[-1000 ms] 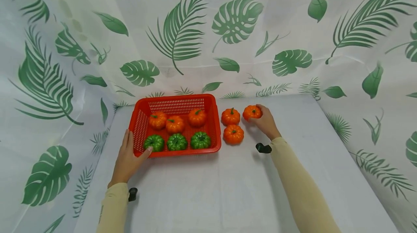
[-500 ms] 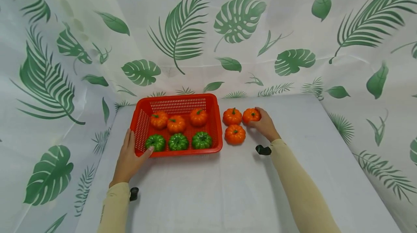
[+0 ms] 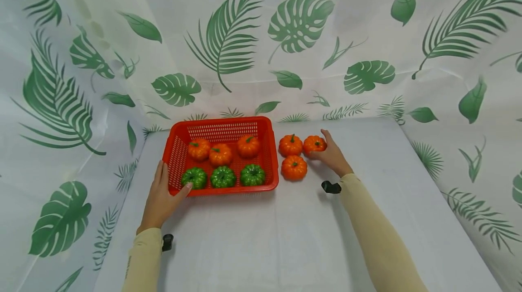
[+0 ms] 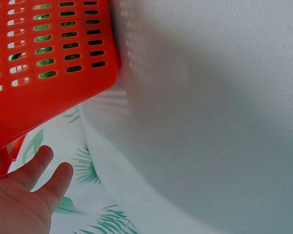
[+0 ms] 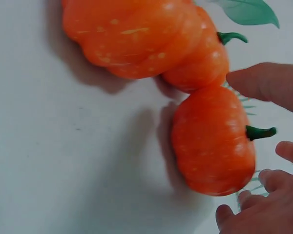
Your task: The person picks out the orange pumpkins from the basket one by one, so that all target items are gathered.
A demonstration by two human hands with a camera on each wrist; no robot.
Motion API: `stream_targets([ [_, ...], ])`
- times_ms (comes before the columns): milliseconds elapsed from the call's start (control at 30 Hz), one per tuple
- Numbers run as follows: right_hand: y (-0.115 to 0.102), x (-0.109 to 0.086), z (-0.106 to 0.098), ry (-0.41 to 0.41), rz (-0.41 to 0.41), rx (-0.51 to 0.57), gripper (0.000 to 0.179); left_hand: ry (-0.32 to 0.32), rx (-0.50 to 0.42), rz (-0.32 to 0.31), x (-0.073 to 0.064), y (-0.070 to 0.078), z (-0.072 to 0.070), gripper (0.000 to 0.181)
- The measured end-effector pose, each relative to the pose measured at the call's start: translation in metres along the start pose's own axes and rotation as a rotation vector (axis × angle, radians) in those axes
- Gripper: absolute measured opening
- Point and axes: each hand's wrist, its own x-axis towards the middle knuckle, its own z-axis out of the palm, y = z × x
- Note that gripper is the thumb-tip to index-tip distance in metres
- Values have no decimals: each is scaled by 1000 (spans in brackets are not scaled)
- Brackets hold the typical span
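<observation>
A red plastic basket stands on the white table with three orange pumpkins in it behind three green pumpkins. My left hand rests against its front left corner, thumb over the front rim and fingers along the left side. The left wrist view shows two straight fingers beside the basket wall. Right of the basket, three more orange pumpkins lie close together on the table. Around the rightmost orange pumpkin my right hand is spread, its thumb near one side and its fingers apart.
White cloth with green leaf prints hangs behind and at both sides of the table. A small black device is on the right wrist and another black device on the left.
My right hand has set the rightmost orange pumpkin down beside the other two, and its fingers have spread away from it. The left hand stays at the basket corner.
</observation>
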Motion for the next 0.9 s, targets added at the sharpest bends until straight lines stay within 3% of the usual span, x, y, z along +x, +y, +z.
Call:
stream_targets([
  [333,-21,-6,-11,21,-72,-6,107,-7,-4,-9,-1,2,-1,117],
  [533,-43,-8,-15,88,-146,4,104,-1,-5,0,-1,0,-1,117],
  [667,-61,-7,-12,107,-182,7,104,-2,-3,-2,0,-1,0,118],
  [900,-88,-5,4,70,-192,9,104,-15,-3,-16,-1,2,-1,117],
])
